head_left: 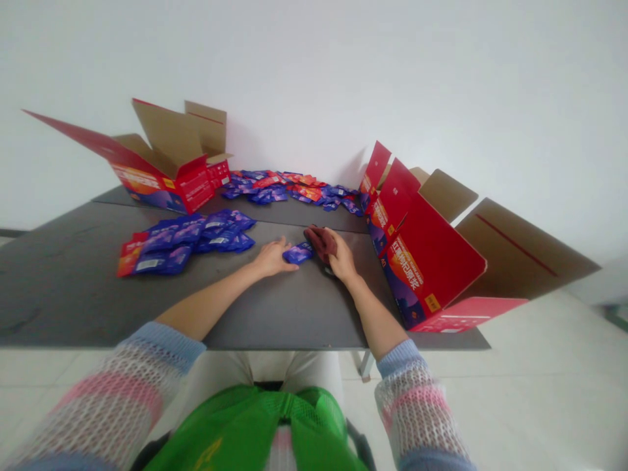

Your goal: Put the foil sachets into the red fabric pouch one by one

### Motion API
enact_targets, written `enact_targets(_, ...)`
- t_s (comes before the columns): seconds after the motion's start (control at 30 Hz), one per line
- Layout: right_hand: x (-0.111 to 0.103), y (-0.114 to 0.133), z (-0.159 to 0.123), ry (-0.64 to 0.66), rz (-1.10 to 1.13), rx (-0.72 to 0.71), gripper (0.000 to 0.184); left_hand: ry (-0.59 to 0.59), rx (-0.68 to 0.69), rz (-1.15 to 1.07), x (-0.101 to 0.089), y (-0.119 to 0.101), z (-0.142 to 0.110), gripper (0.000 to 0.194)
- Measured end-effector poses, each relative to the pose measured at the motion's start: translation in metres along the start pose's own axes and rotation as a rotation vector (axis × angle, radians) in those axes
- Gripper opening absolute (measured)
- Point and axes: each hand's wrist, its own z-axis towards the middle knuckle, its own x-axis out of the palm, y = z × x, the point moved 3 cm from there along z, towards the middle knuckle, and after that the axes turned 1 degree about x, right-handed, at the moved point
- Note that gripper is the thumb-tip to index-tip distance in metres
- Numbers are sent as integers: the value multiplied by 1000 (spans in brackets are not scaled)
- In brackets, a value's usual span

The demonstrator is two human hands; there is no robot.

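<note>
Right at the centre, 1 blue sachet [297, 253] was pinched by the left hand [271, 258], seemingly to be steadied beside the brown cloth [320, 243] gripped by the right hand [342, 258]!

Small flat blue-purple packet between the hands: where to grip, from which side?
Probably pinch the left end of the small flat blue-purple packet, coming from the left. It's thin, so opposite edges should suit a pinch. Its right end sits close by the brown-red cloth in the right hand, so that side looks crowded; the left hand is at the left end.
</note>
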Motion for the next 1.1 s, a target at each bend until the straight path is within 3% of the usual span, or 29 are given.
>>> enact_targets(0.1, 2, 18, -1, 10, 51, -99, 52, -40, 13, -26, -2, -3, -2, 89)
enact_targets(0.23, 25, 39, -3, 317, -50, -172, 62, -73, 77, -47, -6, -8, -5, 60)
enact_targets(0.33, 40, 44, -6, 468, -149, -179, 72, -82, 135, -44, -6, -10, -6, 55)
enact_targets(0.47, 45, 47, -8, 456, -209, -121, 73, -125, 164, -22, -7, -10, -8, 58)
enact_targets(0.67, 40, 49, 1, 418, -352, 37, 42, -56, 172, 73, -6, -16, -7, 49)
enact_targets(0.8, 29, 32, 9, 363, -442, 191, 31, -52, 206, 173, -4, -21, -8, 45)
enact_targets(0.97, 10, 1, 8, 261, -438, 276, 45, -38, 227, 222, 0, -21, -10, 56)
enact_targets(1.1, 4, 1, 3, 177, -203, 148, 57, -82, 185, 198, 2, -23, -10, 54)
